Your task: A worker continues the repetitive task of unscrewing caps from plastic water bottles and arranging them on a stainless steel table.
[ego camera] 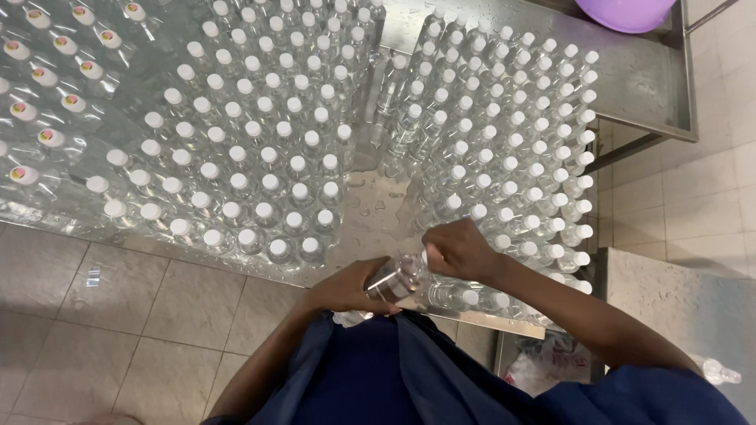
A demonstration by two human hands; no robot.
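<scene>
My left hand (pixel 346 287) grips the body of a clear plastic bottle (pixel 396 278), held tilted just above the near edge of a wet steel table (pixel 630 86). My right hand (pixel 459 250) is closed around that bottle's top end, hiding its cap. Both hands meet in front of my dark blue top. Many upright clear bottles with white caps (pixel 260 157) crowd the table to the left, and another dense group of capped bottles (pixel 512 149) stands to the right.
Bottles with coloured round cap stickers (pixel 47 94) fill the far left. A purple basin (pixel 626 12) sits at the table's far end. One bottle (pixel 720 371) lies on a grey ledge at right. Tiled floor surrounds the table.
</scene>
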